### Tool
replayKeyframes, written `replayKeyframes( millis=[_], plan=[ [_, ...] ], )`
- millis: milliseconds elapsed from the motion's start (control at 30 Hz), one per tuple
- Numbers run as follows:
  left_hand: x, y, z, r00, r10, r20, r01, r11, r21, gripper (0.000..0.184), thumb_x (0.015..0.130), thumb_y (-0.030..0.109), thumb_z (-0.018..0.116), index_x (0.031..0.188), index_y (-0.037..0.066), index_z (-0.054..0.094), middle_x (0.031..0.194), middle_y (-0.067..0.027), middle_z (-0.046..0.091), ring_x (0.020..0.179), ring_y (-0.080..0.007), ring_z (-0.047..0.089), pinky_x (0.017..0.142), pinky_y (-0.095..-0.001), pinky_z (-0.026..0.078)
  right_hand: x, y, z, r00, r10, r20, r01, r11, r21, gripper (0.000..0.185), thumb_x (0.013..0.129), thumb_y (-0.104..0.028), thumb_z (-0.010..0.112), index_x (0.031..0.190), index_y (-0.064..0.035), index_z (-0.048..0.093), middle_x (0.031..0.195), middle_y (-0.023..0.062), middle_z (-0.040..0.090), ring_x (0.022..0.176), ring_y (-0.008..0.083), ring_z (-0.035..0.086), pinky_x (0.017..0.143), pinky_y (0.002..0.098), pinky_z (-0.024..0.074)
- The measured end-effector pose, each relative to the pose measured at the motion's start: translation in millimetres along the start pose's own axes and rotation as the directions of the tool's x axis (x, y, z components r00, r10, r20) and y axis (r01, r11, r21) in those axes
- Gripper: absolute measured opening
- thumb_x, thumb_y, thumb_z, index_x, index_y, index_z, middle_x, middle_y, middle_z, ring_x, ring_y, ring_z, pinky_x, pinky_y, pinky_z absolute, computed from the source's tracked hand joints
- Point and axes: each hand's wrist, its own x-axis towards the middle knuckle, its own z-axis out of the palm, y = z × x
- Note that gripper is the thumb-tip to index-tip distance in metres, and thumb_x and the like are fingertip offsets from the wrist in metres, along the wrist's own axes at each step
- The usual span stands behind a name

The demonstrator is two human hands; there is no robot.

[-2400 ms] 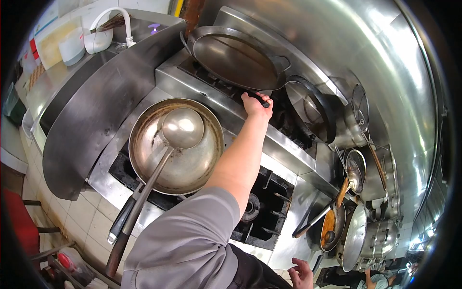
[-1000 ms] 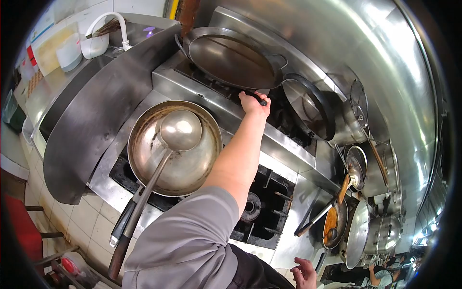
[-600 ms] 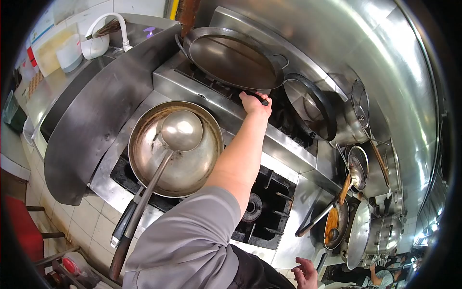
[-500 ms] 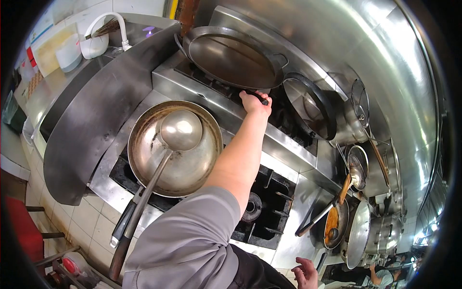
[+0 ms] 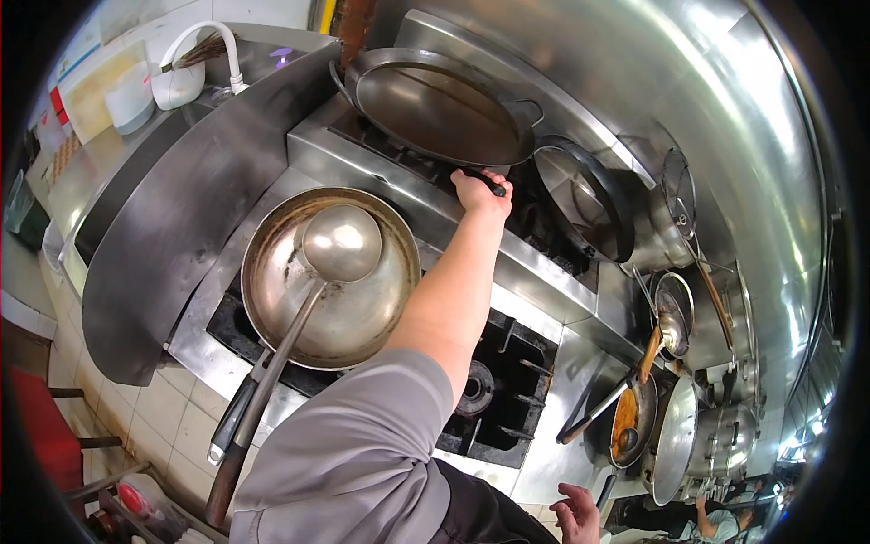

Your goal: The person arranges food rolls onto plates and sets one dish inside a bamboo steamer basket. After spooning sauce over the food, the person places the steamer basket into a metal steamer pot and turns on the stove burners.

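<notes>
My left hand (image 5: 483,192), at the end of the outstretched arm, is closed around a black handle (image 5: 497,189). What the handle belongs to is hidden. Just beyond this hand, a large oval pan (image 5: 435,104) with loop handles stands tilted on the back ledge. A black-rimmed pan (image 5: 580,201) leans to its right. Left of my forearm, a wok (image 5: 272,299) sits on the front burner. A ladle (image 5: 342,243) rests in it bowl side down, its long handle over the rim. Low in the view, my right hand (image 5: 577,515) has loosely bent, parted fingers and nothing visible in it.
A burner grate (image 5: 494,390) lies under and right of my arm. A curved metal guard (image 5: 172,227) borders the stove on the left. At right are a pan of orange food (image 5: 627,422), several pots and a spider strainer (image 5: 678,181). Other people appear at lower right.
</notes>
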Motion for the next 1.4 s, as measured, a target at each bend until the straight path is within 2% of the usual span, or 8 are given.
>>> replayKeyframes(
  millis=[467,733,800,1000,1033,1133,1300,1400],
  plan=[
    [-5,-5,8,0.997,0.067,-0.030,-0.066,0.997,0.039,0.047,0.095,0.055,0.037,0.071,0.014,0.042,0.060,0.0045,0.042,0.048,-0.0107,0.042,0.054,-0.0263,0.035,1,-6,-1,0.994,0.096,0.046,-0.099,0.993,0.057,0.042,0.100,-0.023,0.058,0.135,0.0015,0.055,0.096,0.0059,0.064,0.078,0.0102,0.056,0.068,0.0247,0.0474],
    [-26,-18,-2,0.997,0.033,-0.074,-0.031,0.999,0.027,0.046,0.093,0.055,0.041,0.073,0.015,0.047,0.060,0.0036,0.045,0.050,-0.0135,0.045,0.055,-0.0288,0.037,2,-1,1,1.000,0.005,0.019,-0.006,0.999,0.032,0.042,0.100,-0.023,0.058,0.134,0.0007,0.055,0.095,0.0053,0.064,0.077,0.0101,0.056,0.067,0.0239,0.0470],
    [-46,-32,-11,0.996,-0.011,-0.094,0.015,0.999,0.045,0.054,0.091,0.065,0.042,0.075,0.014,0.047,0.061,0.0041,0.048,0.051,-0.0134,0.045,0.056,-0.0291,0.037,2,1,1,1.000,-0.020,0.022,0.019,1.000,0.019,0.042,0.100,-0.023,0.058,0.134,0.0005,0.055,0.094,0.0049,0.064,0.076,0.0097,0.055,0.066,0.0237,0.0466],
    [-114,-75,-57,0.992,-0.077,-0.103,0.106,0.942,0.319,0.059,0.088,0.072,0.050,0.077,0.015,0.053,0.059,0.0016,0.049,0.051,-0.0153,0.048,0.049,-0.0293,0.039,11,10,7,0.991,-0.133,-0.008,0.133,0.990,0.040,0.035,0.101,-0.021,0.059,0.129,-0.0001,0.059,0.088,0.0029,0.064,0.073,0.0080,0.054,0.064,0.0227,0.0455],
    [-132,-80,-69,0.990,-0.110,-0.084,0.134,0.912,0.388,0.061,0.088,0.073,0.050,0.078,0.013,0.053,0.059,-0.0003,0.049,0.048,-0.0166,0.048,0.045,-0.0306,0.039,13,-16,6,0.997,0.010,0.080,-0.026,0.978,0.206,0.039,0.098,-0.014,0.062,0.131,0.0029,0.054,0.120,0.0137,0.061,0.089,0.0155,0.067,0.067,0.0254,0.0528],
    [-187,-94,-107,0.997,-0.077,0.012,0.054,0.795,0.604,0.060,0.094,0.067,0.049,0.081,0.009,0.054,0.058,-0.0047,0.052,0.046,-0.0194,0.052,0.040,-0.0326,0.039,19,-6,11,0.996,-0.065,0.054,0.056,0.988,0.143,0.034,0.099,-0.016,0.060,0.126,0.0043,0.057,0.113,0.0125,0.065,0.084,0.0153,0.067,0.062,0.0245,0.0514],
    [-288,-77,-144,0.935,-0.244,0.257,-0.129,0.441,0.888,0.048,0.103,0.051,0.044,0.089,0.005,0.051,0.051,-0.0049,0.049,0.036,-0.0166,0.046,0.036,-0.0299,0.035,34,-2,23,0.997,-0.074,0.005,0.064,0.890,0.451,0.028,0.098,-0.013,0.062,0.121,0.0024,0.061,0.102,0.0078,0.069,0.080,0.0118,0.066,0.062,0.0228,0.0496],
    [-346,-56,-154,0.904,-0.280,0.322,-0.266,0.219,0.939,0.031,0.102,0.035,0.053,0.095,0.005,0.050,0.060,-0.0024,0.054,0.043,-0.0114,0.048,0.040,-0.0268,0.036,51,-5,42,0.971,-0.168,0.169,0.060,0.858,0.510,0.025,0.098,-0.011,0.062,0.120,0.0020,0.062,0.100,0.0071,0.069,0.079,0.0112,0.065,0.063,0.0231,0.0493]
  ],
)
